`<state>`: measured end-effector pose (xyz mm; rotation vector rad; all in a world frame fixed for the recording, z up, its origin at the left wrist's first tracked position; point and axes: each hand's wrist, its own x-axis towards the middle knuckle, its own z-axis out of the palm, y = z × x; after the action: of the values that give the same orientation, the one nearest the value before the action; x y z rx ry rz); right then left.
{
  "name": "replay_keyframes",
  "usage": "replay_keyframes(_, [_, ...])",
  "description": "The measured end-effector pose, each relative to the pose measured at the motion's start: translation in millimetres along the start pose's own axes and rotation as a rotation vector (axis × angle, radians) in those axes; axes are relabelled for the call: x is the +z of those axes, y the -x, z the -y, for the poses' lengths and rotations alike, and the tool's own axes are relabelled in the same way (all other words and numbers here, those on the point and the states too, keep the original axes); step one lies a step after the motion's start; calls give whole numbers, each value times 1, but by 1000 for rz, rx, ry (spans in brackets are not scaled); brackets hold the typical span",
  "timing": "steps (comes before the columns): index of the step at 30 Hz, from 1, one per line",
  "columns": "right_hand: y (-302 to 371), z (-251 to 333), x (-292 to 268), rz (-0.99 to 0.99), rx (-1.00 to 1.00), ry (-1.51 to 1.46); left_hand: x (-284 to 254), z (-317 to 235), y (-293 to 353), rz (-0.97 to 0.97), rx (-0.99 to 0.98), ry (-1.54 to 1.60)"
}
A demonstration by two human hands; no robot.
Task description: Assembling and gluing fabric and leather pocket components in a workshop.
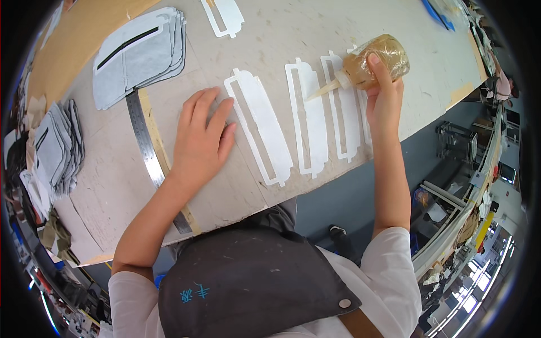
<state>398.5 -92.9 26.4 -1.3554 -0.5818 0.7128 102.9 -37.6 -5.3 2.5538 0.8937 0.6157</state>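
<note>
My right hand (386,93) grips a clear squeeze bottle (389,53) of amber liquid, tilted so its long nozzle points down and left. The nozzle tip hangs over or touches a white die-cut piece (316,124) with a long slot; I cannot tell which. Beside it to the right lie similar white pieces (347,124), partly behind the bottle and my wrist. To the left is another white slotted piece (269,129). My left hand (200,132) rests on the table near that piece, fingers spread, holding nothing.
A metal ruler (147,152) on a yellowish strip passes under my left forearm. Stacked grey fabric panels (141,50) with a black slit lie at the far left, and more grey panels (56,152) nearer the left edge. One white piece (224,17) sits at the back of the table (225,197).
</note>
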Motion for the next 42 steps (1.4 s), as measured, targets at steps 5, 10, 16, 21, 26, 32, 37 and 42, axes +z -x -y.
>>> replay_keyframes(5, [24, 2, -10, -8, 45, 19, 1, 1, -2, -25, 19, -30])
replay_keyframes(10, [47, 1, -20, 20, 89, 33, 1, 2, -2, -36, 27, -34])
replay_keyframes(16, [69, 2, -34, 17, 116, 75, 2, 4, -3, -44, 52, -36])
replay_keyframes(21, [87, 4, -39, 21, 183, 157, 1, 4, -3, -42, 56, -54])
replay_keyframes(26, [66, 18, -33, -34, 196, -139, -1, 3, -2, -35, 46, -65])
replay_keyframes(32, [3, 1, -12, -18, -107, -184, 0, 1, -3, -34, 43, -55])
replay_keyframes(37, [-15, -8, 11, -17, -151, -115, -1, -1, -2, -18, 27, -57])
replay_keyframes(42, [-18, -12, 19, 3, -156, -59, -1, -1, -2, -17, 18, -41])
